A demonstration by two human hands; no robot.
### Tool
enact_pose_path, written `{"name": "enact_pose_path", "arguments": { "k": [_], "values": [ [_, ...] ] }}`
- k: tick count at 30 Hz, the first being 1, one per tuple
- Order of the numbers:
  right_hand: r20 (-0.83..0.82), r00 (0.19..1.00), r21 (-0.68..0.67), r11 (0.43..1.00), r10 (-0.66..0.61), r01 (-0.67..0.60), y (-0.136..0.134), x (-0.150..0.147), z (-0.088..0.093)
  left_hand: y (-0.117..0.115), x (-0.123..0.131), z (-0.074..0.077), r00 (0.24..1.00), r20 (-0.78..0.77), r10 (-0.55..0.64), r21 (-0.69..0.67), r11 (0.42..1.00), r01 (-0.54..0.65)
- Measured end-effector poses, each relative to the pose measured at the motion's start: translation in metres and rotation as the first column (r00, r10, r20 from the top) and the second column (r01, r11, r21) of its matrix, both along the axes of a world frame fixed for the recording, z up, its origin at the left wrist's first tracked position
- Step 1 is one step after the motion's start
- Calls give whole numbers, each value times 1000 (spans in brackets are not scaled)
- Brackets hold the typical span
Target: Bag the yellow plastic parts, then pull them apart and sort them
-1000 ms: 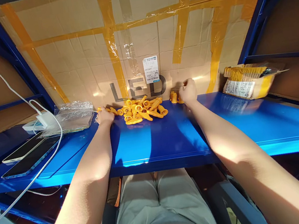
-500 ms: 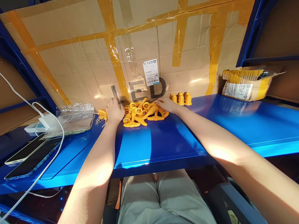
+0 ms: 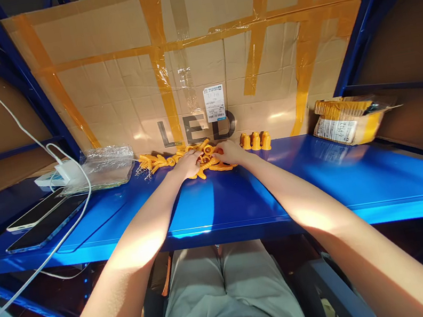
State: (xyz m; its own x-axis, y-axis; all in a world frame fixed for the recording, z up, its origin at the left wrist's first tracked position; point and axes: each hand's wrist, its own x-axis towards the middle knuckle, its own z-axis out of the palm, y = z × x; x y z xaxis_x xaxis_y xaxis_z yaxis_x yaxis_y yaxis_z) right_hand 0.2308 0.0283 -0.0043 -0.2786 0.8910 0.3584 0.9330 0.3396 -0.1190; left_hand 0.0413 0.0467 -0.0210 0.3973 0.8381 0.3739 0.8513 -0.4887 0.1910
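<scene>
"Three yellow caps [image 3: 256, 141] stand in a row just right of the pile [image 3: 208, 150]. What lies on its other side?"

"Just left of the pile, nearly running into it: a loose group of yellow pieces [image 3: 150, 162], with small shiny bits [image 3: 143, 172] at its outer edge. Too small to identify."

"And the pile itself?"

"Jumbled yellow parts on the blue bench [image 3: 234, 198]; round open rims and long curved pieces show. No count taken, as the hands cover some."

"State of the hands?"

"Left hand [image 3: 189, 164] over the pile's left front, right hand [image 3: 230, 151] at its right edge. Both have fingers bent inward among the parts. Fingertips partly hidden; cannot tell whether either grips a piece."

"Progress?"

"Judgement: partway. Done, apparently: three caps lined up, some pieces grouped apart. Left: the mixed pile, clearly the larger share."

"Surroundings?"

"Farther left of the pile, a clear-wrapped packet [image 3: 105, 167]; well to its right, a taped package [image 3: 346, 124]. Neither hand touches them."
</scene>
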Motion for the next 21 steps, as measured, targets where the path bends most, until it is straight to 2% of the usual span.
{"name": "enact_pose_path", "arguments": {
  "k": [6,12,17,21],
  "values": [
    [77,994,-42,997,72,-69,-3,3,2,-5,-2,6,996,-88,23,82,996,-15],
    [179,982,54,996,56,-67,-6,6,3,-13,0,14,987,-149,54,82,996,-42],
    [203,978,238,967,41,-90,-4,13,4,-18,0,18,989,-137,53,95,995,-40],
    [149,989,376,925,-5,-52,-1,19,9,-22,-1,20,998,-55,2,176,984,8]
  ]
}}
